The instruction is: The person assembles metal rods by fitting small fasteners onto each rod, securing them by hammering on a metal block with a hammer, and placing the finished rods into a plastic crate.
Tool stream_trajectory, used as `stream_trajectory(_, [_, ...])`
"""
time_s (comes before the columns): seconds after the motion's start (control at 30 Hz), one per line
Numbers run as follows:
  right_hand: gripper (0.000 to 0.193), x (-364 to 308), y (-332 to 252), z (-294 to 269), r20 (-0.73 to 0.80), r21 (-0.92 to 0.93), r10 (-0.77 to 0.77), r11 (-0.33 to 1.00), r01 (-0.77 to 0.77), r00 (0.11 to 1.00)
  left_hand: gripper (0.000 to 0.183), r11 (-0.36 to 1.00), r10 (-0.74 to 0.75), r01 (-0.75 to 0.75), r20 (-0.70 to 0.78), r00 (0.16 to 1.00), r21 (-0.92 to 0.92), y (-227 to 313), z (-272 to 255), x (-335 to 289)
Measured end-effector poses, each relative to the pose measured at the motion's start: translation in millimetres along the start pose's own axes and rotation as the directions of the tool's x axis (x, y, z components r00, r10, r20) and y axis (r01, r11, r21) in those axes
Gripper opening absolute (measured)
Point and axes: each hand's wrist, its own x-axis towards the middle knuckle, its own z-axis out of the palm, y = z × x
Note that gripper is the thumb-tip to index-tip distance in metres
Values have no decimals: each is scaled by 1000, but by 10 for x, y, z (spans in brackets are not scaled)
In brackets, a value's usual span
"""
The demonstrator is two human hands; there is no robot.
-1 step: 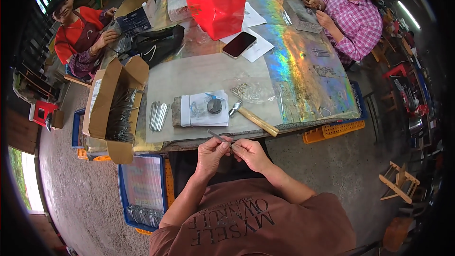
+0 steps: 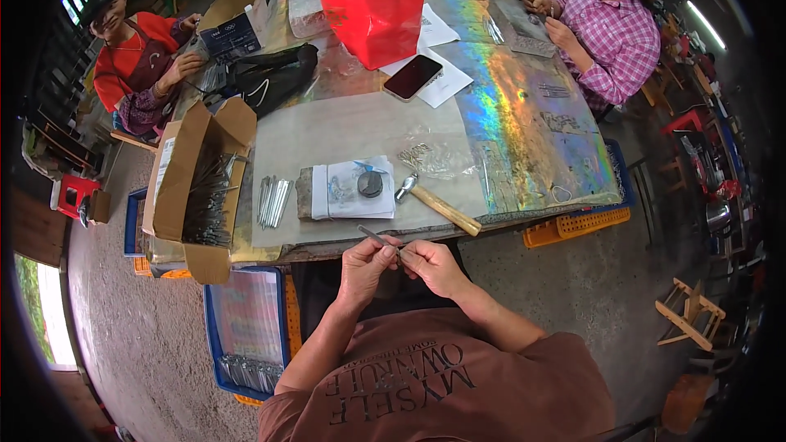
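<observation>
My left hand (image 2: 366,266) pinches a thin grey metal strip (image 2: 370,233) just off the table's near edge. One end of it sticks out past the fingers, up and to the left. My right hand (image 2: 434,266) is closed at the strip's other end, its fingertips against those of the left; whether a second small piece sits there is hidden. Beyond my hands lies a block wrapped in white paper (image 2: 340,203), with a dark round disc (image 2: 370,184) on top. A wooden-handled hammer (image 2: 442,208) rests right of it. Several metal strips (image 2: 273,202) lie to its left.
An open cardboard box (image 2: 182,172) full of thin metal pieces stands at the table's left edge. Small metal parts (image 2: 419,155) lie on plastic behind the hammer. Farther back are a phone (image 2: 413,77) and a red bag (image 2: 372,12). Two people sit across the table. A blue crate (image 2: 246,327) stands below left.
</observation>
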Motion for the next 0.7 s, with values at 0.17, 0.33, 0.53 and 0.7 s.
stream_trajectory(0.17, [20, 61, -63, -122, -32, -304, -66, 951, 53, 997, 17, 999, 27, -28, -35, 999, -41, -31, -15, 17])
stream_trajectory(0.33, [14, 270, -362, -347, -133, -632, -410, 736, 242, 902, 16, 997, 26, -30, -59, 998, -75, -41, -137, 16])
stream_trajectory(0.53, [15, 879, -397, -786, -36, -831, -540, 483, 275, 841, 14, 996, -24, 19, -52, 998, -92, -33, -133, -3])
stream_trajectory(0.7, [14, 1271, -250, -922, 42, -935, -485, 288, 205, 874, 12, 994, -62, 57, -54, 997, -95, -28, -146, -25])
